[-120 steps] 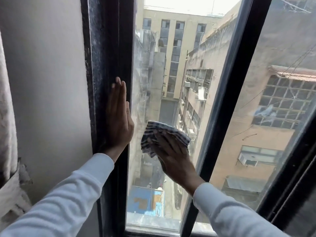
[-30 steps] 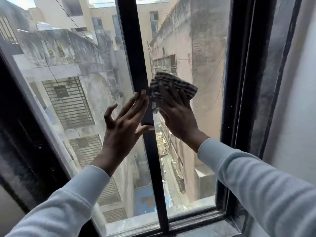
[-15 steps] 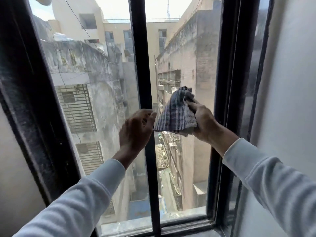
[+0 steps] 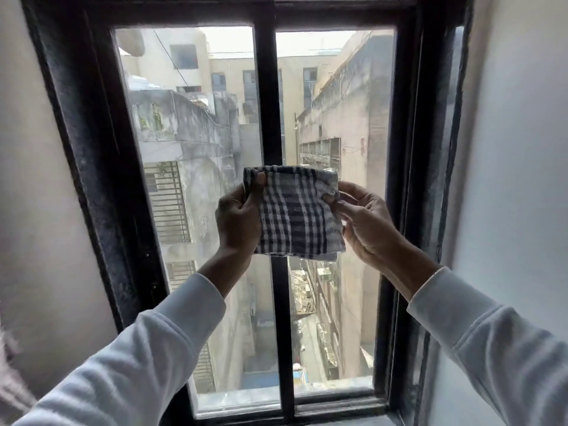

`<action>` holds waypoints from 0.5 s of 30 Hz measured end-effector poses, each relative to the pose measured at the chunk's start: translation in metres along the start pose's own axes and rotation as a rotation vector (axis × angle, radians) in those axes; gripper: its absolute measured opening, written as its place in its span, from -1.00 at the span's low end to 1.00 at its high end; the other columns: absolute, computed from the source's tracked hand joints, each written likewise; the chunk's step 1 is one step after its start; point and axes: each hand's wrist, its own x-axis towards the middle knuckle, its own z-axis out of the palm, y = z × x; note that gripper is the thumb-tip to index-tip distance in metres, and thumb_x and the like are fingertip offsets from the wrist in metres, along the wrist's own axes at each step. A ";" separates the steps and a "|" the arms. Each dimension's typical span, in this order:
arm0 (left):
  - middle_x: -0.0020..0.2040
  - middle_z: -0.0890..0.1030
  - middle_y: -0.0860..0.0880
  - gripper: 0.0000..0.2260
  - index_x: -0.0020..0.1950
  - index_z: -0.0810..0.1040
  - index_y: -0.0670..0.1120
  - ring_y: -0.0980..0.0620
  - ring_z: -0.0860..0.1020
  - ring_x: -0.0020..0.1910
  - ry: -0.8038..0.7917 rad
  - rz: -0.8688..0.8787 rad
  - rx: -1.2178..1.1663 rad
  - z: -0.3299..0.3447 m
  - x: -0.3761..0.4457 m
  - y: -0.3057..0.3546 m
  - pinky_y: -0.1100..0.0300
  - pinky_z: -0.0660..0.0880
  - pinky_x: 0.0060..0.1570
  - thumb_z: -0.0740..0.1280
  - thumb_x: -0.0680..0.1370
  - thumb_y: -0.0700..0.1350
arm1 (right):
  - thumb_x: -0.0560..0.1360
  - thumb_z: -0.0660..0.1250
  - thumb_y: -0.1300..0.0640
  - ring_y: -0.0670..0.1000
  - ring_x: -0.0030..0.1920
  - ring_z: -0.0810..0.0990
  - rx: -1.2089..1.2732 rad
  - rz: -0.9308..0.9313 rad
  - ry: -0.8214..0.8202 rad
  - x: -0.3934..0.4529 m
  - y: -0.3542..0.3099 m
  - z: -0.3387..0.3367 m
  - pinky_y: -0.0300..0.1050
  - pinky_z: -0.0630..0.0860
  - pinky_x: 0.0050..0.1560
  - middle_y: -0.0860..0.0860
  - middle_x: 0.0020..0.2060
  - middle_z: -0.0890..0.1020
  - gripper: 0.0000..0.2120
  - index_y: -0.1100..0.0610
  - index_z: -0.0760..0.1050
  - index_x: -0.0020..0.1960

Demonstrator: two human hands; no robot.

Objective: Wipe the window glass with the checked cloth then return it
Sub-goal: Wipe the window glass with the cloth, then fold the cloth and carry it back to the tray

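Observation:
The checked cloth, blue and white, hangs folded flat in front of the window, away from the glass. My left hand pinches its left edge with the thumb on top. My right hand grips its right edge. The window glass has two panes, split by a black middle bar. The cloth covers part of that bar.
A thick black window frame surrounds the panes, with a sill at the bottom. Pale walls stand on both sides. A bit of curtain fabric shows at the lower left. Buildings and an alley lie outside.
My right hand has pulled the cloth off the right pane. My left hand left the middle bar and took the cloth's left edge. The view has drawn back from the window.

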 end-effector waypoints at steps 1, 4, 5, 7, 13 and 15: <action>-0.20 0.64 -0.14 -0.55 -0.10 0.70 -0.22 -0.10 0.60 -0.19 0.008 0.020 0.009 -0.001 -0.004 0.005 -0.11 0.56 -0.15 0.39 0.68 0.17 | 0.58 0.43 0.35 0.08 0.03 0.72 0.020 -0.009 0.007 -0.006 -0.006 0.004 0.12 0.62 0.14 0.09 0.01 0.80 -0.79 0.11 0.73 0.10; -0.22 0.64 -0.11 -0.50 -0.07 0.69 -0.27 -0.05 0.59 -0.21 0.005 0.064 0.025 -0.008 -0.018 0.021 -0.07 0.55 -0.18 0.39 0.68 0.18 | 0.58 0.43 0.39 0.03 -0.02 0.78 0.044 -0.013 0.047 -0.028 -0.025 0.016 0.00 0.75 -0.03 0.12 0.02 0.81 -0.72 0.19 0.65 0.25; -0.22 0.64 -0.09 -0.52 -0.08 0.71 -0.26 -0.03 0.59 -0.21 0.002 0.073 0.019 -0.011 -0.024 0.026 -0.02 0.53 -0.18 0.39 0.68 0.18 | 0.59 0.42 0.39 0.03 -0.02 0.78 0.026 -0.012 0.069 -0.037 -0.030 0.020 -0.01 0.76 -0.05 0.12 0.02 0.80 -0.69 0.21 0.61 0.30; -0.24 0.62 -0.09 -0.55 -0.16 0.69 -0.21 -0.02 0.58 -0.23 -0.012 0.094 0.014 -0.018 -0.036 0.034 0.05 0.48 -0.19 0.38 0.69 0.15 | 0.59 0.44 0.38 0.03 -0.03 0.78 -0.009 -0.007 0.109 -0.057 -0.038 0.029 -0.03 0.75 -0.08 0.14 0.04 0.79 -0.63 0.24 0.54 0.37; -0.30 0.63 0.04 -0.61 -0.25 0.64 0.00 -0.03 0.62 -0.28 -0.195 -0.119 -0.044 -0.034 -0.112 0.014 0.04 0.55 -0.22 0.38 0.68 0.18 | 0.61 0.45 0.31 0.10 0.00 0.76 -0.072 0.037 0.308 -0.157 -0.029 0.039 0.01 0.77 -0.10 0.23 0.15 0.78 -0.60 0.34 0.49 0.42; -0.27 0.71 0.07 -0.62 -0.21 0.68 0.00 0.01 0.69 -0.27 -0.287 -0.248 -0.042 -0.033 -0.154 -0.015 0.06 0.65 -0.22 0.37 0.68 0.21 | 0.63 0.45 0.26 -0.06 -0.28 0.74 -0.131 0.112 0.391 -0.209 -0.014 0.033 -0.09 0.70 -0.37 0.03 -0.13 0.80 -0.62 0.34 0.51 0.41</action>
